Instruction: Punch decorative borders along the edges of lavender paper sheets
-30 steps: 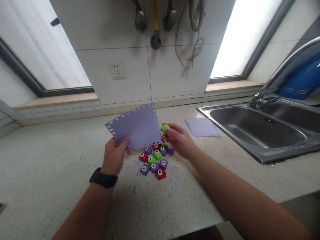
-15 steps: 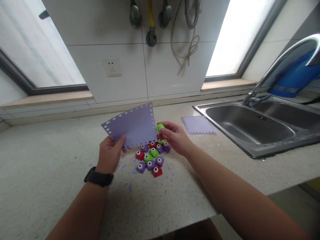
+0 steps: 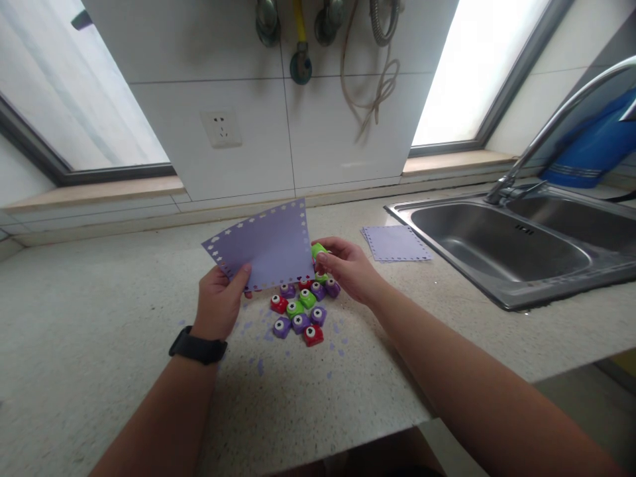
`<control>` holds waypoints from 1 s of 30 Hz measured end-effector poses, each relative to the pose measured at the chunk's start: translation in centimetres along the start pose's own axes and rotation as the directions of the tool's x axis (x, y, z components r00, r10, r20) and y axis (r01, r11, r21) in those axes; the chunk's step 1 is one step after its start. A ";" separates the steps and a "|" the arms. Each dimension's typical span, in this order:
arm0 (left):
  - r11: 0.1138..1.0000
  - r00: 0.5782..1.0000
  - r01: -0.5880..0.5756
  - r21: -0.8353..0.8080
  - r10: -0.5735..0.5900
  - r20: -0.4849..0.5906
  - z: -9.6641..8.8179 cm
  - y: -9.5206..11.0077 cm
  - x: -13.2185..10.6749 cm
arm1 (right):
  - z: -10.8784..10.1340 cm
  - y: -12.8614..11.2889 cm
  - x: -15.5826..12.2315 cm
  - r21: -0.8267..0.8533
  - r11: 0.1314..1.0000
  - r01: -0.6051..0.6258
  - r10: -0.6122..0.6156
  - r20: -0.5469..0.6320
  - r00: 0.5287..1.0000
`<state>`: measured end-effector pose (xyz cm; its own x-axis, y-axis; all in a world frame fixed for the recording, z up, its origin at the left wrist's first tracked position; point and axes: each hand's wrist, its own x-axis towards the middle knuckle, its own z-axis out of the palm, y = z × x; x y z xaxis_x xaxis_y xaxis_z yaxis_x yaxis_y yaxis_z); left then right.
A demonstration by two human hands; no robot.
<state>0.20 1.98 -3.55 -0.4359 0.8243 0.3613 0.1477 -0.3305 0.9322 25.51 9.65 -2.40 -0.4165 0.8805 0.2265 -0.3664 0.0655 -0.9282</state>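
Pinching the purple sheet (image 3: 268, 252) near its lower left with your left hand (image 3: 221, 301), thumb on the near face, fingers mostly hidden behind. Sheet is tilted up over the counter (image 3: 278, 417), small cut-out shapes running along its edges. Your right hand (image 3: 350, 268) has the green punch (image 3: 318, 251) between thumb and fingers, right next to the sheet's right edge. Can't tell from this angle if paper sits in its slot. Below the sheet's bottom edge: punch cluster (image 3: 300, 323) on the counter, red, green and purple bodies with white tops, partly covered at the back. Purple scraps (image 3: 260, 366) scattered around it. Loose stack of edge-punched sheets (image 3: 397, 243) lies right of your right hand, near the sink (image 3: 497, 238). Black wristband (image 3: 197, 346) on your left wrist.
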 end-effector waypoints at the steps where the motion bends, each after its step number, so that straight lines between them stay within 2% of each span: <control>1: 1.000 1.000 -0.006 0.005 0.006 0.002 0.0 0.1 0.0 | 0.0 -0.1 0.0 0.008 1.000 0.005 -0.005 -0.004 1.000; 10: 0.999 1.000 0.024 -0.021 -0.025 -0.011 0.3 0.4 -0.2 | 0.1 -0.4 -0.1 0.003 1.000 0.012 -0.012 -0.018 1.000; 23: 1.000 1.000 -0.023 -0.020 0.023 0.018 0.1 0.1 -0.2 | 0.1 -0.3 -0.1 0.010 1.000 0.007 -0.007 -0.016 1.000; 30: 0.999 1.000 -0.012 -0.034 0.013 0.019 0.2 0.2 -0.2 | -0.3 -0.1 -0.1 -0.032 0.999 -0.014 0.015 0.042 0.999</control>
<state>0.49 1.83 -3.43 -0.4172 0.8286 0.3734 0.1229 -0.3556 0.9265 25.78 9.69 -2.45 -0.4566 0.8608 0.2248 -0.3341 0.0683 -0.9400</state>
